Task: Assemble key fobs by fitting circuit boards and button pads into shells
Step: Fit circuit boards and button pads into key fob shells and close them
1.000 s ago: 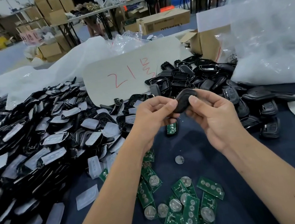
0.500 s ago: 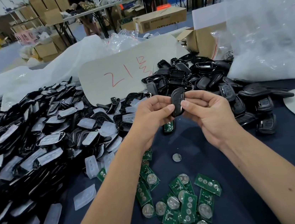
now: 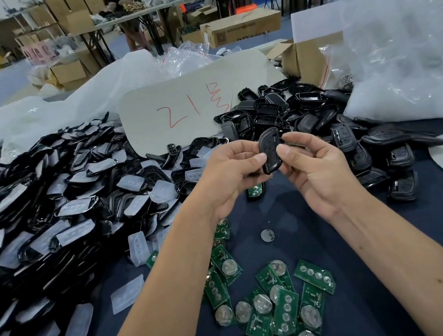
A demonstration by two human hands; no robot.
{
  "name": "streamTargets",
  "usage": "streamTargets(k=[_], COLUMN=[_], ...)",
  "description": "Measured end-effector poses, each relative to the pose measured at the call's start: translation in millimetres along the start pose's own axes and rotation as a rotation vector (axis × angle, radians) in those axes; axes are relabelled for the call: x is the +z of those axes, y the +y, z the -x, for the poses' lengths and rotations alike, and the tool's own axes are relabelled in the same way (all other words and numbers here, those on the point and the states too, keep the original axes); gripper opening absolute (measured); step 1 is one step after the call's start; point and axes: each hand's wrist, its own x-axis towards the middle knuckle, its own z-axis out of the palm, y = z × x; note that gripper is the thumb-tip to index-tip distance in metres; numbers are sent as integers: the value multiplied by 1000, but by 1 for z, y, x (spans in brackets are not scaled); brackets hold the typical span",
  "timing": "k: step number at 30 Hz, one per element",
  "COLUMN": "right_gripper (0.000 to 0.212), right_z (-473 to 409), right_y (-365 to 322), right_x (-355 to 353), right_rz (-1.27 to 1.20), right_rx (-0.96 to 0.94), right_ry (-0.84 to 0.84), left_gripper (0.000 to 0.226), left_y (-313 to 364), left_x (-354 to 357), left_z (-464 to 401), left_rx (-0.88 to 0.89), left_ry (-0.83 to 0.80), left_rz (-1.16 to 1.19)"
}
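A black key fob [image 3: 269, 149] stands almost upright above the table, button face toward me. My left hand [image 3: 231, 175] pinches its left edge with thumb and fingers, and my right hand [image 3: 311, 168] pinches its right edge, thumb on the front. Green circuit boards [image 3: 276, 303] with round coin cells lie scattered on the dark blue cloth [image 3: 321, 239] near me. A big heap of black shells with whitish button pads [image 3: 60, 204] covers the left. Under my left hand lies a shell with a green board [image 3: 255, 190] in it.
More black shells [image 3: 291, 111] and finished fobs [image 3: 398, 163] are piled behind and to the right. A white card with red writing [image 3: 180, 111] leans at the back. Clear plastic bags [image 3: 405, 42] rise at right. One loose coin cell [image 3: 267, 235] lies on the cloth.
The fob has been turned between both hands from lying sideways to standing upright, its button face now toward me. Both hands stay in much the same place.
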Motion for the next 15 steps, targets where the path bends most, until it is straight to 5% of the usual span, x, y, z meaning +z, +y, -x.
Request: streamTargets(k=[10, 15], right_gripper=[23, 27], right_z=[-4, -3], right_y=[0, 10], right_x=[-2, 0], right_rz=[149, 362], right_rx=[-81, -187], right_ry=[-2, 53], left_gripper=[12, 19], left_y=[2, -5], left_x=[7, 6], left_z=[2, -5], left_rx=[51, 349], left_ry=[70, 228], left_rz=[-12, -585])
